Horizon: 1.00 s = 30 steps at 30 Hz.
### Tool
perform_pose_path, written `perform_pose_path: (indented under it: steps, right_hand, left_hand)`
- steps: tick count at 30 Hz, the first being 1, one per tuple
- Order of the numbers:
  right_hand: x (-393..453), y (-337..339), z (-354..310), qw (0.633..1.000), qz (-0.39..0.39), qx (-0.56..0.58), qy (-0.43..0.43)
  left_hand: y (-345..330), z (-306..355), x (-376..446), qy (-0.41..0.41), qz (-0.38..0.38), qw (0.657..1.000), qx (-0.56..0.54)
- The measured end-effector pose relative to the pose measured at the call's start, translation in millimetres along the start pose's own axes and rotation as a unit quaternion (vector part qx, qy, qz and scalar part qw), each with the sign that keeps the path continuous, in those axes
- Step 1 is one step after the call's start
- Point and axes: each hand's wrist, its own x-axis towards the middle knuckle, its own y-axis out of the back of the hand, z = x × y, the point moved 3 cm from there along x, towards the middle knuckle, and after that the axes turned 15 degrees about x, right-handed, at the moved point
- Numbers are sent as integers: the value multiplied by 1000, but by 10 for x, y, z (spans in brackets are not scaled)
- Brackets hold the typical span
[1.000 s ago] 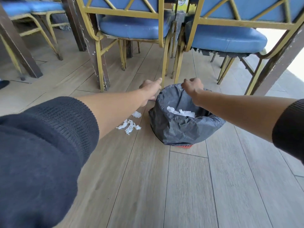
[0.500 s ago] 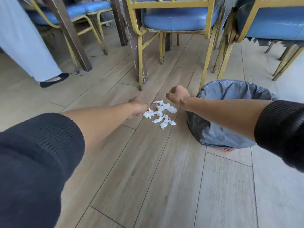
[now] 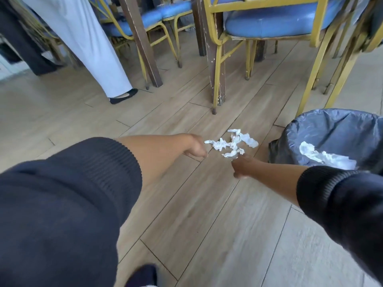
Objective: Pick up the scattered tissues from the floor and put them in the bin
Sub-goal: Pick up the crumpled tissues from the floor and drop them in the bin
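So I've got both arms stretched out toward the scattered tissues [image 3: 232,144], a little crumpled white pile on the wood floor [image 3: 207,204] just left of the bin [image 3: 331,129]. My left hand [image 3: 195,149] sits right at the pile's left edge, fingers curled under, but I honestly can't tell if it's got anything. My right hand [image 3: 241,165] is at the near edge, touching the closest scrap; its grip is too blurry to call. The bin's black liner already has tissues in it. Blue chairs [image 3: 269,23] sit behind.
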Motion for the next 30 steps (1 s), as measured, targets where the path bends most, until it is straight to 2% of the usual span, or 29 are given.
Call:
perform_pose_path:
  steps: [3, 7, 12, 17, 22, 27, 30]
  right_hand:
    - [-52, -104, 86, 998, -12, -62, 0]
    - [-70, -56, 128, 999, 6, -51, 11]
    - [-78, -82, 171, 998, 12, -60, 3]
    - [-79, 40, 241, 999, 27, -46, -5]
    - [-51, 204, 320, 996, 48, -37, -66]
    - [-107, 290, 159, 992, 56, -26, -114]
    - [-83, 203, 79, 991, -1, -38, -127]
  left_hand:
    - [-54, 118, 112, -5, 45, 998, 34]
    - [-240, 85, 236, -25, 22, 989, 145]
    - [-147, -30, 337, -57, 22, 977, 204]
    - [238, -167, 428, -108, 47, 965, 234]
    - [496, -221, 733, -163, 87, 944, 273]
    - [289, -9, 971, -258, 149, 924, 240]
    - [-4, -120, 1138, -274, 141, 912, 271]
